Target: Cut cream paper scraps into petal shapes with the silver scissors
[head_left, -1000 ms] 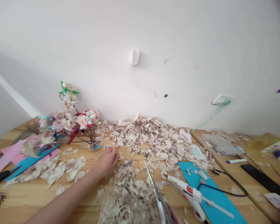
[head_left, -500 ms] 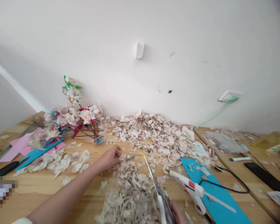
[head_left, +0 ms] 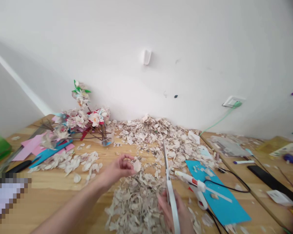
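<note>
My left hand (head_left: 118, 169) is raised a little above the wooden table (head_left: 51, 198) and pinches a small pale paper scrap (head_left: 137, 165) between thumb and fingers. My right hand (head_left: 175, 213) is at the bottom edge, wrapped round the white handles of a pair of scissors (head_left: 169, 185). The blades point up and away, closed or nearly so, to the right of the scrap. Below both hands lies a pile of beige paper cuttings (head_left: 134, 201).
A bigger heap of cuttings (head_left: 158, 133) lies against the wall. Paper flowers on stems (head_left: 85, 118) and pink and blue sheets (head_left: 36, 148) are on the left, with cut petals (head_left: 75, 162) nearby. A glue gun (head_left: 194, 185) rests on blue paper (head_left: 217, 195) at right.
My left hand picked a scrap from the heap and lifted it toward me. My right hand brought the scissors up into view, blades swinging upright.
</note>
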{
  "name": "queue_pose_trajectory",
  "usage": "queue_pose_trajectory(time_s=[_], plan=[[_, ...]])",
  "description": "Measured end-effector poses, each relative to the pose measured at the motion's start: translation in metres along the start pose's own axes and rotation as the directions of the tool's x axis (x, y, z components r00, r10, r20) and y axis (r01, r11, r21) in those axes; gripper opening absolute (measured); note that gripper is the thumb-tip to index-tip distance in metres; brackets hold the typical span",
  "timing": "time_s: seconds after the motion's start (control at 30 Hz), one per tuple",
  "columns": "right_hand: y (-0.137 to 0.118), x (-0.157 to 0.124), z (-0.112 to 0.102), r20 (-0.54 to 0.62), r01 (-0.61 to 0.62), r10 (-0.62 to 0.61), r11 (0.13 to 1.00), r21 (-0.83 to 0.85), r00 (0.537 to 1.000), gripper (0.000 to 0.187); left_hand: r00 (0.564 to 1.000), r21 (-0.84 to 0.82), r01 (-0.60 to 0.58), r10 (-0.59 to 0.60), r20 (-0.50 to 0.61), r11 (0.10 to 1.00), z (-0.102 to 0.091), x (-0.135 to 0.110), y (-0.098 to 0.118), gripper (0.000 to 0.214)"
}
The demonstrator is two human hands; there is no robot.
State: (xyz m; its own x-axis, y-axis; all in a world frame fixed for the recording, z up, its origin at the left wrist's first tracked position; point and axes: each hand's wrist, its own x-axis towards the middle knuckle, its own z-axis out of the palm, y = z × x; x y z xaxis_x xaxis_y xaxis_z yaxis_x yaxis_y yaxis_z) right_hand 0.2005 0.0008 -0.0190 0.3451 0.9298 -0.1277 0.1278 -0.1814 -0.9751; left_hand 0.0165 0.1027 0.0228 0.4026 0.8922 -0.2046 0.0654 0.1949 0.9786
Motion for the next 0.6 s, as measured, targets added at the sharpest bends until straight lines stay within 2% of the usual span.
queue_pose_trajectory(time_s=[0.07, 0.17, 0.27, 0.33, 0.47, 0.6], plan=[[-0.016, -0.005, 0.011, 0.012, -0.083, 0.082, 0.992, 0.094, 0.997, 0.032, 0.996, -0.143, 0.057, -0.047, 0.07, 0.988, 0.014, -0.023, 0.004, 0.043], [-0.028, -0.014, 0.024, 0.02, -0.019, 0.015, 0.982, 0.188, 1.0, 0.037, 0.989, -0.318, 0.118, -0.084, 0.118, 0.941, 0.029, -0.05, -0.001, 0.043], [-0.026, -0.022, 0.03, 0.024, 0.036, -0.042, 0.976, 0.216, 0.999, 0.035, 0.991, -0.355, 0.112, -0.077, 0.112, 0.928, 0.035, -0.066, -0.011, 0.04], [-0.024, -0.028, 0.03, 0.016, 0.053, -0.058, 0.973, 0.225, 0.998, 0.033, 0.996, -0.337, 0.074, -0.055, 0.066, 0.939, 0.036, -0.074, -0.018, 0.038], [-0.027, -0.039, 0.029, 0.003, 0.053, -0.055, 0.981, 0.189, 0.998, 0.031, 0.987, -0.308, -0.061, 0.01, -0.162, 0.949, 0.042, -0.084, -0.028, 0.042], [-0.032, -0.047, 0.028, -0.029, 0.041, -0.037, 0.985, 0.168, 0.999, 0.031, 0.97, -0.333, -0.036, -0.046, -0.237, 0.942, 0.05, -0.089, -0.028, 0.053]])
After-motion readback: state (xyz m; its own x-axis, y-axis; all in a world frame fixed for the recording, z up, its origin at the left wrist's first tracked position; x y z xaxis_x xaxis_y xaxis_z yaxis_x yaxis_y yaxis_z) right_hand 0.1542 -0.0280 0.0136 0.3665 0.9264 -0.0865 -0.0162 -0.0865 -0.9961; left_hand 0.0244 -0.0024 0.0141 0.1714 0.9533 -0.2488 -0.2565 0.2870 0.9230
